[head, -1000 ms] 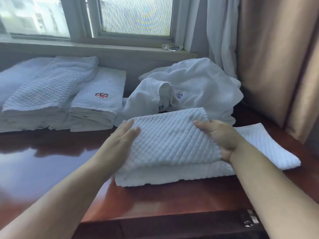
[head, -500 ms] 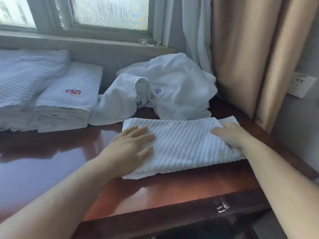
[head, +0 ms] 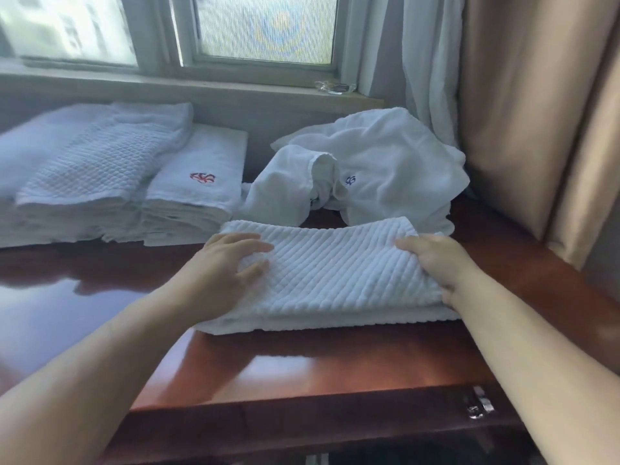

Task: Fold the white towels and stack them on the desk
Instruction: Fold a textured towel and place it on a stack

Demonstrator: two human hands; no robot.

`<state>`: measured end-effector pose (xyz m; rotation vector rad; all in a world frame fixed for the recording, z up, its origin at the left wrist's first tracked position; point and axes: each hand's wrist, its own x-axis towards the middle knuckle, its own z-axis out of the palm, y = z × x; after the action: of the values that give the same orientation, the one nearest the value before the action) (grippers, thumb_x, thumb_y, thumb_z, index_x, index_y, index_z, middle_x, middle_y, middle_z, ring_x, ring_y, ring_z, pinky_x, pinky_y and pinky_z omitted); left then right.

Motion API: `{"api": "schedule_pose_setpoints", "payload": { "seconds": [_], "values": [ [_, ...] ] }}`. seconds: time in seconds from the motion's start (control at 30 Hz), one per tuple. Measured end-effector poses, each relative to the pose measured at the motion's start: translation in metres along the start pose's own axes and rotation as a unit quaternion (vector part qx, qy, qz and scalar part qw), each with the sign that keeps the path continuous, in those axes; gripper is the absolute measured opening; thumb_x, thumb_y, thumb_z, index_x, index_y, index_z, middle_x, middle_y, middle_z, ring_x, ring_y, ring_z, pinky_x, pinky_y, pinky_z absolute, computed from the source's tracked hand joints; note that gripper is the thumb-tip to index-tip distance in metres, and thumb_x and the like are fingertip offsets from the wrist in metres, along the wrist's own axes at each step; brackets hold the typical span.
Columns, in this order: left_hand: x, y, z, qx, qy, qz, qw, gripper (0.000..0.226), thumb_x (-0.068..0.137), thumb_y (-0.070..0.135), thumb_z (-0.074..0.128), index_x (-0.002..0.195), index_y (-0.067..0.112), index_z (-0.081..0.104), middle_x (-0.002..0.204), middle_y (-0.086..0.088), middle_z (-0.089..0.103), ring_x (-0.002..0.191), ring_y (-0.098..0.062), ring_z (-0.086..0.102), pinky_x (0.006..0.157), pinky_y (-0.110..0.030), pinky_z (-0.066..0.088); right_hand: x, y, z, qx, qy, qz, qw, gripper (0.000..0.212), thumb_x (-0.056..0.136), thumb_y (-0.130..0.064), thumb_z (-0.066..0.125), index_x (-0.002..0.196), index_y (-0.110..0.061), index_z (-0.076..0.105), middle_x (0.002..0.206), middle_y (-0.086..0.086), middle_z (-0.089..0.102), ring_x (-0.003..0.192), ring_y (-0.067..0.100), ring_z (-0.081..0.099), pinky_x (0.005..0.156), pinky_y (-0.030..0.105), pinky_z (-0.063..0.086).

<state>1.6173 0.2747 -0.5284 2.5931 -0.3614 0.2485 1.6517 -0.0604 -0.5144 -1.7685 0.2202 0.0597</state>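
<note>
A folded white waffle towel (head: 335, 273) lies on the red-brown desk (head: 302, 364) in front of me. My left hand (head: 228, 266) rests on its left end, fingers spread and slightly bent. At the right end, my right hand (head: 436, 263) holds the towel with fingers on top and the thumb tucked at the edge. The towel's far edge arches up a little. Two stacks of folded white towels stand at the back left: a waffle stack (head: 94, 176) and a stack (head: 201, 196) with a red emblem on top.
A crumpled pile of white towels (head: 375, 172) with a blue emblem lies just behind the folded towel. Beige curtains (head: 520, 112) hang at the right. A small glass dish (head: 335, 86) sits on the window sill. A metal drawer handle (head: 479, 406) is on the desk's front.
The right flap was folded over, making the towel a compact rectangle. Both hands pressed it flat, then shifted to its two ends. The view swung right and back left.
</note>
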Motion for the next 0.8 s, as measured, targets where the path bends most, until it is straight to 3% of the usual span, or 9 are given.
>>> {"api": "schedule_pose_setpoints", "payload": {
  "seconds": [0.13,0.23,0.4,0.47,0.53,0.6,0.67,0.7,0.8],
  "values": [
    [0.004,0.025,0.003,-0.007,-0.001,0.047,0.999,0.039,0.099,0.048,0.048,0.137,0.043,0.056,0.151,0.020,0.042,0.144,-0.003,0.026,0.118,-0.026,0.019,0.002,-0.009,-0.040,-0.013,0.049,-0.001,0.999,0.026,0.089,-0.028,0.070,0.101,-0.006,0.076,0.098,0.012,0.078,0.095,0.030,0.075,0.093,0.053,0.057],
    [0.012,0.047,0.010,-0.022,-0.017,0.073,0.997,0.041,0.100,0.049,0.044,0.139,0.041,0.054,0.153,0.018,0.040,0.145,-0.003,0.025,0.121,-0.030,0.020,0.006,-0.012,-0.076,-0.036,0.054,0.035,0.997,0.030,0.090,-0.029,0.069,0.104,-0.003,0.075,0.098,0.014,0.078,0.090,0.031,0.077,0.089,0.053,0.059],
    [0.024,0.068,0.027,0.009,-0.062,0.070,0.996,0.046,0.103,0.049,0.042,0.148,0.041,0.044,0.162,0.013,0.030,0.153,-0.009,0.012,0.124,-0.032,0.008,0.015,0.010,-0.098,-0.142,0.038,0.089,0.985,0.021,0.096,-0.022,0.067,0.107,-0.005,0.073,0.093,0.010,0.079,0.083,0.025,0.077,0.074,0.040,0.060],
    [0.027,0.069,0.033,0.034,-0.074,0.063,0.995,0.047,0.103,0.050,0.040,0.150,0.042,0.041,0.164,0.011,0.026,0.153,-0.010,0.009,0.124,-0.031,0.005,0.019,0.019,-0.096,-0.189,0.053,0.070,0.978,0.023,0.096,-0.024,0.064,0.105,-0.004,0.072,0.092,0.010,0.078,0.084,0.028,0.076,0.079,0.044,0.060],
    [0.029,0.067,0.034,0.018,-0.058,0.067,0.996,0.043,0.105,0.045,0.042,0.147,0.040,0.046,0.161,0.012,0.033,0.152,-0.009,0.016,0.121,-0.026,0.008,0.024,0.019,-0.093,-0.243,0.073,0.031,0.967,0.032,0.095,-0.029,0.062,0.101,0.002,0.066,0.086,0.017,0.070,0.074,0.028,0.063,0.069,0.043,0.050],
    [0.032,0.065,0.031,0.005,-0.007,0.091,0.996,0.037,0.105,0.037,0.046,0.140,0.037,0.057,0.153,0.013,0.045,0.145,-0.004,0.028,0.115,-0.019,0.013,0.028,0.016,-0.095,-0.244,0.089,0.007,0.966,0.036,0.094,-0.033,0.061,0.102,0.002,0.063,0.098,0.030,0.067,0.075,0.027,0.059,0.069,0.042,0.048],
    [0.037,0.064,0.029,0.015,0.024,0.107,0.994,0.035,0.104,0.035,0.047,0.136,0.037,0.061,0.149,0.016,0.049,0.141,0.000,0.031,0.112,-0.018,0.015,0.031,0.016,-0.098,-0.214,0.086,0.016,0.973,0.031,0.095,-0.036,0.061,0.107,-0.008,0.069,0.112,0.024,0.069,0.092,0.036,0.071,0.085,0.051,0.058],
    [0.039,0.064,0.029,0.022,0.014,0.106,0.994,0.036,0.104,0.038,0.046,0.138,0.038,0.059,0.151,0.016,0.047,0.142,0.000,0.029,0.112,-0.019,0.015,0.033,0.018,-0.099,-0.201,0.079,0.033,0.976,0.027,0.096,-0.036,0.062,0.110,-0.015,0.071,0.113,0.020,0.071,0.103,0.037,0.070,0.094,0.054,0.056],
    [0.040,0.064,0.040,0.075,-0.080,0.074,0.991,0.047,0.104,0.050,0.038,0.151,0.041,0.040,0.164,0.011,0.026,0.153,-0.011,0.011,0.121,-0.029,0.006,0.036,0.028,-0.104,-0.126,0.074,0.079,0.986,0.032,0.097,-0.032,0.065,0.126,-0.018,0.067,0.123,0.009,0.070,0.115,0.031,0.067,0.104,0.051,0.051]
  ]
}}
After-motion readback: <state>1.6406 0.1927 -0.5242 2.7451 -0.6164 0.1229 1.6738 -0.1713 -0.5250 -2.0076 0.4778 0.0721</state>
